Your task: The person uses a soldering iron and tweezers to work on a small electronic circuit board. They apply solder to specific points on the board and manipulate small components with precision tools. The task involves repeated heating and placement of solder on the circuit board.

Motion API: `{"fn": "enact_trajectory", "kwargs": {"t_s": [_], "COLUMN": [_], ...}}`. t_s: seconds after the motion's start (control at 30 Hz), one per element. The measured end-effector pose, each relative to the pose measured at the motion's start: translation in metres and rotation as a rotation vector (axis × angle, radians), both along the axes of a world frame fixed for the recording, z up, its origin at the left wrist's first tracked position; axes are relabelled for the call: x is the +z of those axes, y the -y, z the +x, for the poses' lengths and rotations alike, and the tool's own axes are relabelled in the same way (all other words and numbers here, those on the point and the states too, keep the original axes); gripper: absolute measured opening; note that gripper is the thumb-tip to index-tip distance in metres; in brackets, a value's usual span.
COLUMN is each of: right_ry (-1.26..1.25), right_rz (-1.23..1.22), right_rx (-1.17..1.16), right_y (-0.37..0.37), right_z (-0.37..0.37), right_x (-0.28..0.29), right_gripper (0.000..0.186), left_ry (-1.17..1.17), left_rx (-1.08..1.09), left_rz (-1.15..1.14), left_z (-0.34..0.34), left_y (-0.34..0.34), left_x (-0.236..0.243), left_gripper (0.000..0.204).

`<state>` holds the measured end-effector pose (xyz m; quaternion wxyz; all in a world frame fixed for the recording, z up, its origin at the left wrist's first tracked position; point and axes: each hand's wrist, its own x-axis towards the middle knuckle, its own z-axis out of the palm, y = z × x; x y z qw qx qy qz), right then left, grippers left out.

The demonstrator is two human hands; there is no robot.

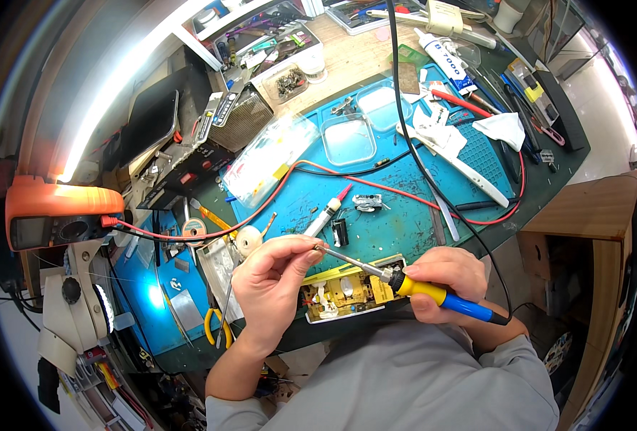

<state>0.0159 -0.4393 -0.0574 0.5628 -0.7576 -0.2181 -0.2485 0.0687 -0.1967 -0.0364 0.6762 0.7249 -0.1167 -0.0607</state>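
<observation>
My right hand point(442, 280) grips a soldering iron point(462, 304) with a yellow and blue handle, its long metal shaft angled up to the left. My left hand point(275, 287) is pinched at the iron's tip, on something too small to make out. Beneath the iron, an opened device housing point(340, 302) with a yellow frame and exposed innards lies at the bench's near edge, partly hidden by my hands. Just beyond sit a syringe point(328, 211), a small black cylinder point(339, 232) and a small silver part point(367, 202) on the blue mat point(405, 223).
An orange multimeter point(60, 205) with leads stands left, above a pale jointed arm point(78, 280). Yellow-handled pliers point(211, 327) lie near left. A plastic bag point(268, 158), clear boxes point(347, 140), a white tube point(448, 61) and tools crowd the back. A wooden cabinet point(577, 215) is at right.
</observation>
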Motion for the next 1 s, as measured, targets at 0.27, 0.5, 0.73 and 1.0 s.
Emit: {"fn": "enact_trajectory", "kwargs": {"t_s": [0.27, 0.5, 0.73, 1.0], "right_ry": [-0.036, -0.023, -0.024, -0.021], "right_rz": [0.024, 0.013, 0.007, 0.0], "right_rx": [-0.047, -0.012, -0.009, -0.008], "right_y": [-0.0008, -0.0004, -0.0003, -0.0003], "right_z": [-0.0025, -0.0007, -0.0004, -0.0006], "right_x": [0.001, 0.002, 0.0028, 0.0023], "right_gripper": [0.025, 0.024, 0.025, 0.026], "left_ry": [-0.001, -0.007, -0.005, 0.083], "left_rx": [0.018, 0.023, 0.043, 0.022], "left_rz": [-0.03, -0.012, -0.036, 0.048], "left_z": [-0.0001, -0.0005, -0.0002, 0.0001], "left_y": [0.0008, 0.0014, 0.0032, 0.0004], "left_x": [-0.0003, -0.0004, -0.0005, -0.0021], "left_gripper": [0.012, 0.01, 0.014, 0.013]}}
